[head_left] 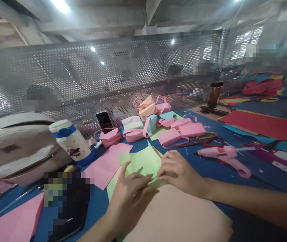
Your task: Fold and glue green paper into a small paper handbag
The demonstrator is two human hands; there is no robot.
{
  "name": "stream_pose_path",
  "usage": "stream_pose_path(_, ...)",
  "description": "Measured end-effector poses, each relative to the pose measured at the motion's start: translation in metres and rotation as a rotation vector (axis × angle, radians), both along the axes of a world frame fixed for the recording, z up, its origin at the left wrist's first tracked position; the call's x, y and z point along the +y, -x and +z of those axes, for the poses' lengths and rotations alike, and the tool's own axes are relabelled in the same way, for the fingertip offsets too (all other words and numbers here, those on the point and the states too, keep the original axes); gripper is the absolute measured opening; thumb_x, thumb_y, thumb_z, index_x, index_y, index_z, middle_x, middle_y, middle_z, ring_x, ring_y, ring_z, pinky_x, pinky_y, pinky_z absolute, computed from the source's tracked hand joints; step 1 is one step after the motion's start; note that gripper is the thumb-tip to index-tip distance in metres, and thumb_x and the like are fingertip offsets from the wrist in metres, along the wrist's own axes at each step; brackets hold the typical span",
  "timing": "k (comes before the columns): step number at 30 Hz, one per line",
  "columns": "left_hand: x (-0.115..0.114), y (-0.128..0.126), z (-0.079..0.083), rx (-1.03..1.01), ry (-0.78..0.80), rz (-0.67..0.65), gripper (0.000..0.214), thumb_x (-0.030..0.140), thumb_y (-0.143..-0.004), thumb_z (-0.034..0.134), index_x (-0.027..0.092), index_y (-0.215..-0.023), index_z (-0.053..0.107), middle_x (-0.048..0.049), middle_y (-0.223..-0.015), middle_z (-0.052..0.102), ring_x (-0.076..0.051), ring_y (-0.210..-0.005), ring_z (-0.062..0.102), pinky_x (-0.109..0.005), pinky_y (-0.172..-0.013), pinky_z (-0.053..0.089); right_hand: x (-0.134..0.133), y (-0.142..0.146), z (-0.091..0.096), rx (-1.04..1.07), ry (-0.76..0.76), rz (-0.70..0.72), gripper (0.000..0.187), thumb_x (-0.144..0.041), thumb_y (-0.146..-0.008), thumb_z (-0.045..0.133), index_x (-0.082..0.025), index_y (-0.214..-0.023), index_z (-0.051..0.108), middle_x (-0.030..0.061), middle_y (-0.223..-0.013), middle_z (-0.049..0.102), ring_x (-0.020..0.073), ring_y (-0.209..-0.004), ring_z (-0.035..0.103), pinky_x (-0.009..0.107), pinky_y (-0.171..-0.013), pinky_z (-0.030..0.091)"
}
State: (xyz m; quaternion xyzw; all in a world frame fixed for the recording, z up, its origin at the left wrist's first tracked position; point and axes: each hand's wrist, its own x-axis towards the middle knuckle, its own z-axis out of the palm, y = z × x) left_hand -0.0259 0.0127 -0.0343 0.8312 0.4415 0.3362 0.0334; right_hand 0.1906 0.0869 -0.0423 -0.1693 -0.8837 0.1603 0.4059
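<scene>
A light green sheet of paper [140,159] curls upward between my hands, over larger peach sheets [181,215]. My left hand [130,190] presses fingers along its near edge, with one digit raised at the left side. Bent fingers of my right hand [176,173] pinch the right end of that same edge. The fold under the fingertips is partly hidden. Left of the green paper lies a pink sheet [110,163]. Several small pink paper bags [170,137] with strip handles sit beyond the hands.
A pink glue gun [220,153] and scissors [209,139] lie to the right, near a purple device [277,156]. On the left stand a bottle [70,143] and a light backpack [19,148]. A perforated metal screen [108,77] borders the back.
</scene>
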Motion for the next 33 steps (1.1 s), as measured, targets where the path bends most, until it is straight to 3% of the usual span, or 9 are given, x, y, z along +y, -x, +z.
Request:
stream_pose_path(2,0.002,0.008,-0.003,-0.028,-0.004,-0.002,0.019,0.034,-0.097,0.060,0.029,-0.114,0.067,0.0042,-0.085,0.077,-0.016,-0.072,0.072,-0.060,-0.117,0.021,0.002,0.000,-0.001,0.002,-0.013,0.003,0.013,-0.022,-0.095,0.066,-0.019,-0.082,0.068,-0.0009,-0.077,0.067,0.0176,-0.085,0.055,0.035,-0.085,0.035)
stream_pose_path(4,0.003,0.015,-0.006,-0.059,-0.010,0.006,0.014,0.031,-0.094,0.065,0.029,-0.107,0.069,0.0051,-0.089,0.078,-0.015,-0.073,0.073,-0.058,-0.120,0.019,0.004,-0.001,-0.001,0.000,-0.017,0.005,0.015,-0.024,-0.096,0.064,-0.019,-0.082,0.068,-0.0006,-0.077,0.067,0.0175,-0.084,0.055,0.035,-0.084,0.035)
stream_pose_path(7,0.001,0.022,-0.007,-0.096,-0.024,0.012,0.005,0.027,-0.092,0.068,0.028,-0.095,0.071,0.0074,-0.082,0.077,-0.013,-0.068,0.071,-0.055,-0.122,0.017,0.007,-0.003,-0.001,-0.015,-0.023,0.000,0.016,-0.026,-0.097,0.064,-0.019,-0.083,0.068,-0.0002,-0.076,0.065,0.0176,-0.084,0.054,0.035,-0.083,0.036)
stream_pose_path(13,-0.004,0.019,-0.009,-0.156,-0.032,0.049,0.006,0.026,-0.091,0.069,0.029,-0.088,0.072,0.0096,-0.073,0.074,-0.011,-0.061,0.066,-0.054,-0.119,0.021,0.002,0.000,-0.003,-0.046,-0.047,0.025,0.015,-0.027,-0.099,0.060,-0.020,-0.090,0.070,0.0008,-0.083,0.068,0.0178,-0.087,0.055,0.036,-0.086,0.036)
stream_pose_path(19,-0.005,0.011,-0.005,-0.093,-0.066,0.068,0.012,0.030,-0.093,0.065,0.028,-0.083,0.072,0.0091,-0.066,0.070,-0.011,-0.057,0.065,-0.055,-0.115,0.024,-0.001,0.007,-0.006,-0.019,-0.031,0.014,0.022,-0.033,-0.100,0.059,-0.020,-0.087,0.071,0.0002,-0.076,0.066,0.0170,-0.081,0.055,0.035,-0.081,0.036)
stream_pose_path(26,-0.006,0.000,0.002,-0.001,-0.057,0.094,0.019,0.024,-0.094,0.060,0.024,-0.077,0.069,0.0065,-0.063,0.068,-0.013,-0.059,0.065,-0.055,-0.113,0.027,-0.003,0.011,-0.003,-0.015,0.060,0.005,0.018,-0.021,-0.096,0.065,-0.018,-0.079,0.068,-0.0010,-0.074,0.064,0.0163,-0.080,0.054,0.033,-0.078,0.035)
stream_pose_path(33,-0.004,0.012,-0.002,0.009,-0.050,0.072,0.015,0.018,-0.091,0.061,0.026,-0.081,0.069,0.0068,-0.069,0.072,-0.014,-0.064,0.068,-0.055,-0.113,0.027,0.004,0.001,0.001,0.027,0.112,0.018,0.022,-0.036,-0.095,0.066,-0.020,-0.081,0.073,-0.0004,-0.076,0.071,0.0182,-0.084,0.055,0.036,-0.083,0.035)
